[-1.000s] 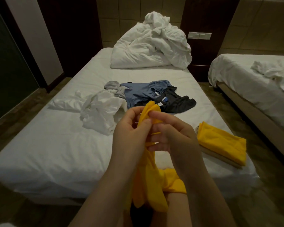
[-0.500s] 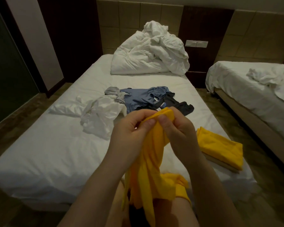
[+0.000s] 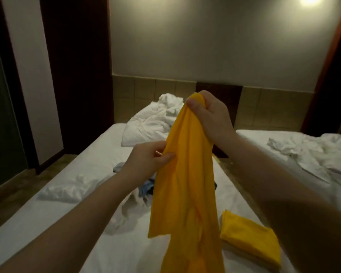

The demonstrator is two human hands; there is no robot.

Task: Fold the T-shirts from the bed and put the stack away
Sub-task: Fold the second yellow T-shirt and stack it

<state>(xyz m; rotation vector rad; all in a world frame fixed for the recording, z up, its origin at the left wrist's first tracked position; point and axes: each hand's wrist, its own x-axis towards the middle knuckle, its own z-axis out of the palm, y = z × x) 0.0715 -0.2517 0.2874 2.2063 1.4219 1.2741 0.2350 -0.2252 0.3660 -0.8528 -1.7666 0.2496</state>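
Observation:
A yellow T-shirt (image 3: 185, 184) hangs lengthwise in front of me over the bed (image 3: 47, 223). My right hand (image 3: 207, 113) grips its top end, held high. Lower down, my left hand (image 3: 150, 158) pinches the shirt's left edge. A folded yellow T-shirt (image 3: 250, 241) lies on top of a small stack at the bed's near right corner. Behind the hanging shirt, a blue garment (image 3: 146, 186) and a white one (image 3: 130, 209) lie crumpled on the sheet, mostly hidden.
A bunched white duvet (image 3: 152, 123) sits at the head of the bed. A crumpled white cloth (image 3: 67, 190) lies on the bed's left side. A second bed (image 3: 303, 154) with rumpled sheets stands to the right across a narrow floor gap.
Both hands have lifted the yellow shirt higher; my right hand rose to the top and my left slid down the edge. The camera tilted up toward the wall.

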